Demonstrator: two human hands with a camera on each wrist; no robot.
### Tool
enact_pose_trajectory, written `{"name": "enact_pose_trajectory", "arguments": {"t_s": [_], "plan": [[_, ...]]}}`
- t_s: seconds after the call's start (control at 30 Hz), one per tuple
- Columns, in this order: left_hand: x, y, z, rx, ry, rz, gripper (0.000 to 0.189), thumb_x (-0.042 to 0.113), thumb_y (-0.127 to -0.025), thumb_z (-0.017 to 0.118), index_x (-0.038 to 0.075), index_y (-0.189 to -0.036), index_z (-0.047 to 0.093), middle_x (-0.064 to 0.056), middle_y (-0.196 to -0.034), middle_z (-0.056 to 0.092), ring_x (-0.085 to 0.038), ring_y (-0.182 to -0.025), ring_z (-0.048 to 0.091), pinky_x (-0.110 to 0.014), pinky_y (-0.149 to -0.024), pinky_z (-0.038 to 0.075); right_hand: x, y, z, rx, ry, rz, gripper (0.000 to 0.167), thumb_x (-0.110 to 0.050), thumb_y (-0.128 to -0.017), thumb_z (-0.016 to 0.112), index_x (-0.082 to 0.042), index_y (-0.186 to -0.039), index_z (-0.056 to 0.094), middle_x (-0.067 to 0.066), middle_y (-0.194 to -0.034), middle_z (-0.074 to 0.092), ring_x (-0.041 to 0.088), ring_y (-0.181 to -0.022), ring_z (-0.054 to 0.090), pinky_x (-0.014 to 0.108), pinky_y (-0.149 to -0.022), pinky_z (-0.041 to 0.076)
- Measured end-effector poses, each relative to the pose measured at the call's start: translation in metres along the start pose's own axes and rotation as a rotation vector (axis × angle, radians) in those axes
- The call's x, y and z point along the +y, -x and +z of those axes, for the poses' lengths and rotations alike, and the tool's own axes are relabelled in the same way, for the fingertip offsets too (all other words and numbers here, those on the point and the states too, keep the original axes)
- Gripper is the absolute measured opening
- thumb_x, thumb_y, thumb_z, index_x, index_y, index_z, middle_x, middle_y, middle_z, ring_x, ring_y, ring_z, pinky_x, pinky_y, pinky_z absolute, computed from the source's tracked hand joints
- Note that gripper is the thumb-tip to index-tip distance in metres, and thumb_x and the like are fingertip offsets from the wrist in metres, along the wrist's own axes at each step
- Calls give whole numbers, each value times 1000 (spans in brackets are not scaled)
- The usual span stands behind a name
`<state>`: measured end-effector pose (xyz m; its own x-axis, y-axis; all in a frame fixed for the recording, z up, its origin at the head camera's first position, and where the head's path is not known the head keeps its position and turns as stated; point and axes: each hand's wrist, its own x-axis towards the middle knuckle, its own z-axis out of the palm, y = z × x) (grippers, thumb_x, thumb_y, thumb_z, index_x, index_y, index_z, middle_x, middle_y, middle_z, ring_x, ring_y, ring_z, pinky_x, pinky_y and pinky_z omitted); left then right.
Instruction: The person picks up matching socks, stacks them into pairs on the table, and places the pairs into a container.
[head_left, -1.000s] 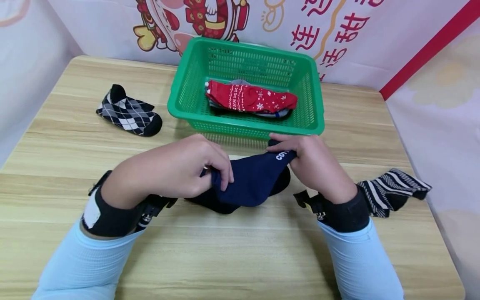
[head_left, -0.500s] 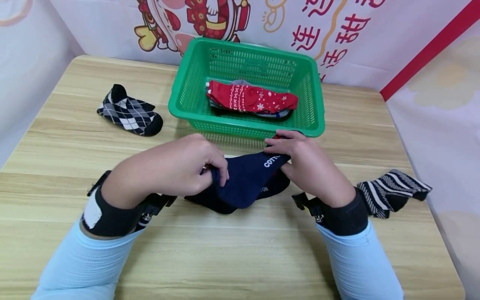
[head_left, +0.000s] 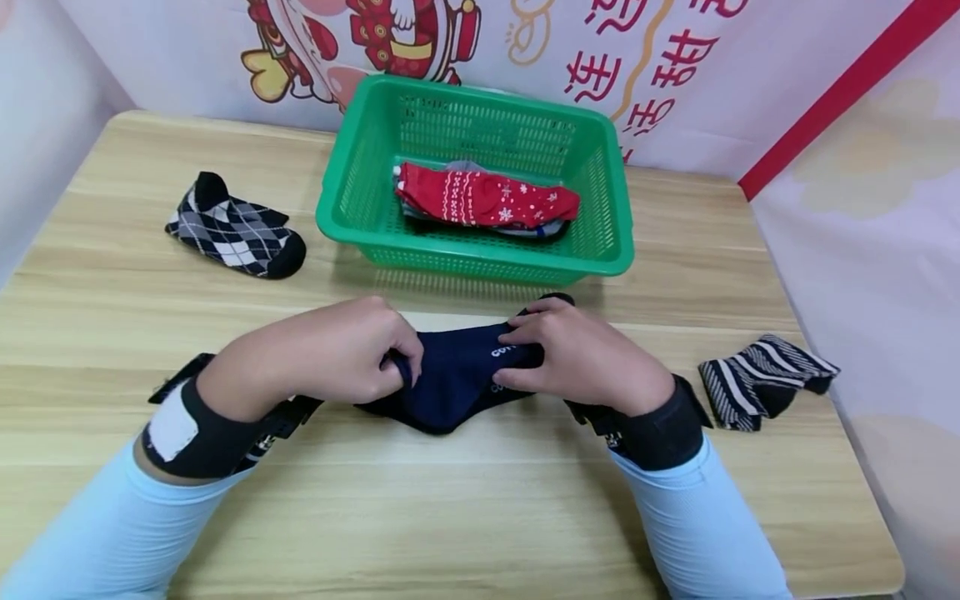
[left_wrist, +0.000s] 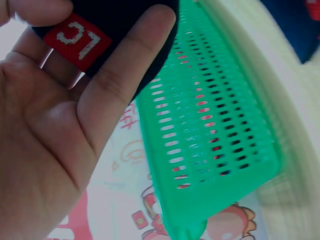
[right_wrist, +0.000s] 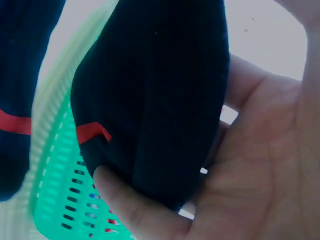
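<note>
Behind our counter (head_left: pixel 465 517) rises a white backdrop (head_left: pixel 480 42) printed with red characters and a cartoon figure. Just before it stands our green basket (head_left: pixel 480 265), where a red snowflake-patterned sock (head_left: pixel 487 198) lies on darker fabric. Nearer us, midway across the counter, are navy socks (head_left: pixel 453 379) laid one over another, with white lettering. Our left grip (head_left: pixel 367 354) pinches their left end between thumb and fingers; the left wrist view shows a red label (left_wrist: pixel 79 44) beside the thumb. Our right grip (head_left: pixel 558 354) grasps the other end. Argyle socks (head_left: pixel 232 232) lie to our left, striped socks (head_left: pixel 761 382) to our right.
</note>
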<state>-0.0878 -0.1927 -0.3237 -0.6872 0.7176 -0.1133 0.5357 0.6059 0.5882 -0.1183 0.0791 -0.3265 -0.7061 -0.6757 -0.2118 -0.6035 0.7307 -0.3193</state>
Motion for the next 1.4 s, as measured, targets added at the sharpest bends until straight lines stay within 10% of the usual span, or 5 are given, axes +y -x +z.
{"name": "enact_pose_trajectory", "arguments": {"t_s": [0.5,0.97,1.4], "plan": [[-2,-9,4,-55,-19,9,40,-8,-77,49,24,-70,72,12,-78,69,-4,-73,60,-27,-71,53,5,-5,4,18,56,37,26,-24,-100,61,-7,-111,77,10,-124,71,32,-131,54,46,-109,45],[-11,-10,18,-153,-22,-86,41,-10,-75,50,25,-68,71,11,-77,68,-10,-76,60,-30,-72,52,1,-19,22,-21,144,-10,28,-4,-88,73,-8,-116,75,13,-130,67,31,-126,59,44,-101,51],[-13,-7,21,-89,-185,-107,37,-5,-71,60,29,-70,73,13,-86,71,-11,-83,65,-43,-81,52,-6,-10,16,26,211,-6,19,-6,-91,69,-11,-106,79,10,-129,69,34,-120,62,44,-95,55]]}}
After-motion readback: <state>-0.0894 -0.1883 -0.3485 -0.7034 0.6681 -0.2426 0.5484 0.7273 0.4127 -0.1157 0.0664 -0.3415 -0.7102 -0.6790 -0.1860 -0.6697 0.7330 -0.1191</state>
